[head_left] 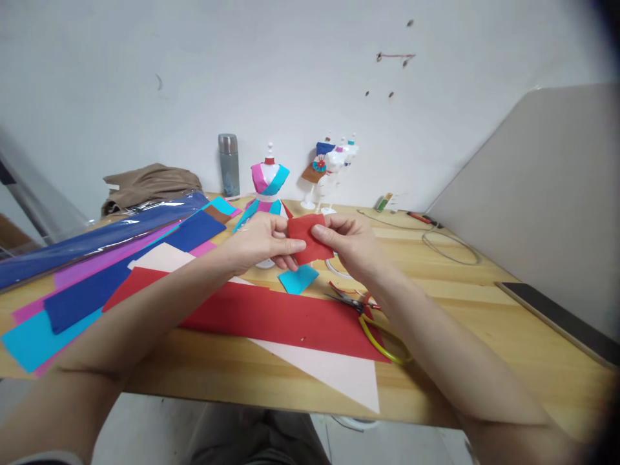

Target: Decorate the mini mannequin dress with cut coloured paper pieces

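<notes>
A small red piece of crepe paper is held up over the table between both hands. My left hand pinches its left edge between thumb and fingers. On the other side, my right hand grips the upper right part, thumb in front. Just behind my left hand stands a small white dress form draped with pink and turquoise strips. Beneath the hands lies a turquoise piece. A long red strip rests on a pale pink sheet, with yellow-handled scissors across its right end, partly behind my right forearm.
Blue, pink and turquoise strips are piled at left, near a brown cloth. A grey thermos stands by the wall. More small dress forms are at the back. A dark flat device and a cable lie at right.
</notes>
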